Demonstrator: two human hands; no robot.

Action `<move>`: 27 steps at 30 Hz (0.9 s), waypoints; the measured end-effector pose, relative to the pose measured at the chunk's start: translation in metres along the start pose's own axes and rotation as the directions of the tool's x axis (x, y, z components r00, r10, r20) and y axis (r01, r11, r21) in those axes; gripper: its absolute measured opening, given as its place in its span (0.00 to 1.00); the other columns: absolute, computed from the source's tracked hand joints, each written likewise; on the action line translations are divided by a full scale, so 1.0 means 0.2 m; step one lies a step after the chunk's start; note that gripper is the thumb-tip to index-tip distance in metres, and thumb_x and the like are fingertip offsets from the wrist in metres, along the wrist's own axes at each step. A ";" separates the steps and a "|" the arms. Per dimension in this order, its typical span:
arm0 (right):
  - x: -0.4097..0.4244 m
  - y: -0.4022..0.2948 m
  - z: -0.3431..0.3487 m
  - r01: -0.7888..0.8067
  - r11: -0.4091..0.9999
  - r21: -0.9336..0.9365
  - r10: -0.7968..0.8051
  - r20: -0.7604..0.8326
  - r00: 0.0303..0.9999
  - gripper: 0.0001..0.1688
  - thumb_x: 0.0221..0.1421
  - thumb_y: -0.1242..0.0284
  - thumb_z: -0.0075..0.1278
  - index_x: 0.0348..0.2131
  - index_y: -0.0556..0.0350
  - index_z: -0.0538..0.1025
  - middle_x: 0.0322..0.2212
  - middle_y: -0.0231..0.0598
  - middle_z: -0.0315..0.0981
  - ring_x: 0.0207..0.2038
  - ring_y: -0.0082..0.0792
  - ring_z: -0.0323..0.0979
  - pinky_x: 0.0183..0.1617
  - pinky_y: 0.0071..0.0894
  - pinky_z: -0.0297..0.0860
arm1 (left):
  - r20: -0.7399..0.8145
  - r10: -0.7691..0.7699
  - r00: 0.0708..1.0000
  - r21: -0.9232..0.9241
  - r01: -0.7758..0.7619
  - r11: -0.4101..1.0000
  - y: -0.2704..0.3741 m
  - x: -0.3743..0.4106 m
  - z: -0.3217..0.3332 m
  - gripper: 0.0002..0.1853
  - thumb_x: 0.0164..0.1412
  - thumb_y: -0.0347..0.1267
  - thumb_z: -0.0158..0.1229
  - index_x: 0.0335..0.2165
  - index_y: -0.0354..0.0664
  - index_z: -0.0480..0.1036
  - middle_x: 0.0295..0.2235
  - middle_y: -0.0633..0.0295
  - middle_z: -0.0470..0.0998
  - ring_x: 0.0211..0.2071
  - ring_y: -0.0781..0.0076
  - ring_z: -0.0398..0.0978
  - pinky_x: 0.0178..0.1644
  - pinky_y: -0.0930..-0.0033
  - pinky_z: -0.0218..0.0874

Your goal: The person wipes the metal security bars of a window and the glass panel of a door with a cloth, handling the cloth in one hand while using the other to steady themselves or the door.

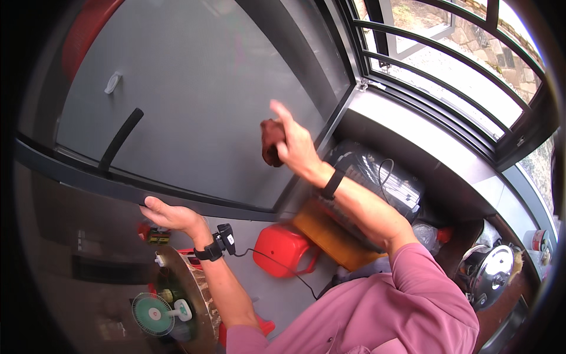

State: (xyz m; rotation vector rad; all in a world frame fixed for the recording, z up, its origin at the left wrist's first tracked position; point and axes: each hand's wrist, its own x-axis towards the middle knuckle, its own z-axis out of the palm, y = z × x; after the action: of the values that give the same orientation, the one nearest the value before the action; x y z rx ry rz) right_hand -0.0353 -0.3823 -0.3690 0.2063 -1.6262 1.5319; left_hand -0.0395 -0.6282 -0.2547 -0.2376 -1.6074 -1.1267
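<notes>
My right hand presses a bunched dark-red-brown cloth to the grey sheet of a dark-framed window panel. Its index finger points away from the cloth, and the hand is slightly blurred. At the panel's near edge, my left hand holds the dark frame, with the thumb over its face and the other fingers partly hidden. A black lever handle sticks out from the frame to the left of that hand. Beyond the handle, a small white hook sits on the sheet.
Window bars and a pale sill are at right. Below are a black plastic-covered item, an orange-brown box and a red plastic stool. A teal fan stands lower left, and a lidded metal pot lower right.
</notes>
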 end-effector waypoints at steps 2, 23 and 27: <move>0.16 -0.01 -0.04 -0.039 0.999 -0.014 0.039 0.037 0.999 0.48 0.46 0.83 0.41 0.67 0.53 0.50 0.26 0.50 0.78 0.30 0.58 0.76 0.41 0.47 0.73 | 0.001 -0.015 1.000 -0.022 0.015 1.000 -0.01 0.00 0.01 0.34 0.74 0.47 0.40 0.58 0.23 0.59 0.56 0.41 0.66 0.57 0.58 0.65 0.62 0.60 0.55; 0.41 0.02 -0.03 0.036 0.958 -0.283 0.007 0.149 0.989 0.48 0.47 0.80 0.46 0.67 0.57 0.53 0.22 0.51 0.75 0.24 0.53 0.75 0.33 0.50 0.74 | -0.074 -0.145 0.987 0.004 0.146 0.989 0.08 -0.03 0.02 0.34 0.73 0.49 0.40 0.56 0.23 0.61 0.57 0.46 0.64 0.54 0.60 0.64 0.63 0.62 0.54; 0.40 0.05 -0.02 0.061 0.965 -0.257 -0.027 0.135 0.991 0.48 0.47 0.80 0.46 0.67 0.57 0.52 0.23 0.50 0.76 0.23 0.52 0.76 0.33 0.48 0.74 | -0.077 -0.133 0.988 -0.012 0.133 0.991 0.10 -0.04 0.05 0.34 0.73 0.49 0.40 0.56 0.23 0.60 0.56 0.45 0.65 0.54 0.60 0.64 0.63 0.61 0.54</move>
State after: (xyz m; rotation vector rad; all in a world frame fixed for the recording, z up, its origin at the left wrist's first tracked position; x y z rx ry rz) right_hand -0.0886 -0.3417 -0.3236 0.2003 -1.8945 1.2773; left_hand -0.0301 -0.6079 -0.2498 -0.0905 -1.5691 -1.2285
